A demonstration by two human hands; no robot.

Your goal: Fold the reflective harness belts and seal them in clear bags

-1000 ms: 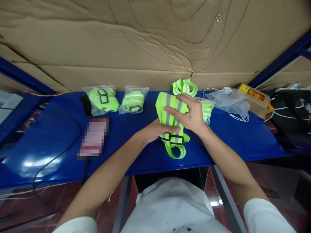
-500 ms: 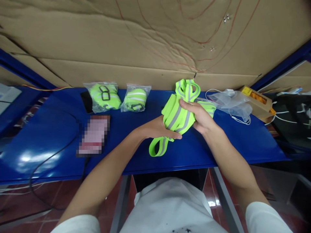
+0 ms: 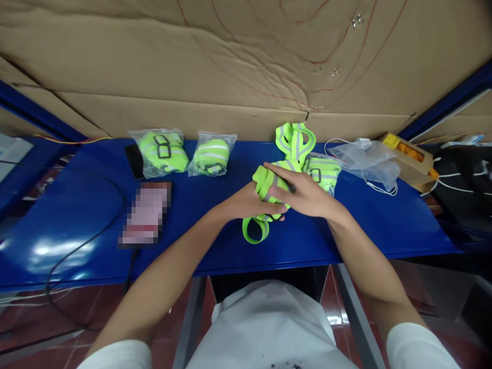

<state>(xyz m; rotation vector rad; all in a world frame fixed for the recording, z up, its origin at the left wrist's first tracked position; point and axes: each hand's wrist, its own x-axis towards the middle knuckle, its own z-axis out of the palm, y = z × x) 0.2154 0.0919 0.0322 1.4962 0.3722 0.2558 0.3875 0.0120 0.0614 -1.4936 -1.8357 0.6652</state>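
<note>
A bundle of neon yellow-green reflective strap (image 3: 265, 185) with grey stripes is held between both hands above the blue table. My left hand (image 3: 246, 202) grips it from the left and below, thumb along its near side. From the right, my right hand (image 3: 302, 192) is wrapped over the top, fingers pressed on the folds. Two strap loops (image 3: 295, 141) stick out beyond the hands, and one round loop (image 3: 255, 230) hangs on the near side. Behind my right hand lies a bagged reflective strap (image 3: 323, 171) with a dark buckle.
Two more clear bags of neon strap, a larger one (image 3: 165, 151) and a smaller one (image 3: 212, 156), lie at the back left. A phone (image 3: 146, 212) rests nearer, beside a black cable. Empty plastic bags (image 3: 365, 161) and a cardboard box (image 3: 411, 161) occupy the back right.
My right hand has turned over and now covers the top of the strap bundle. The bundle looks more compact, and the near loop has shifted slightly right.
</note>
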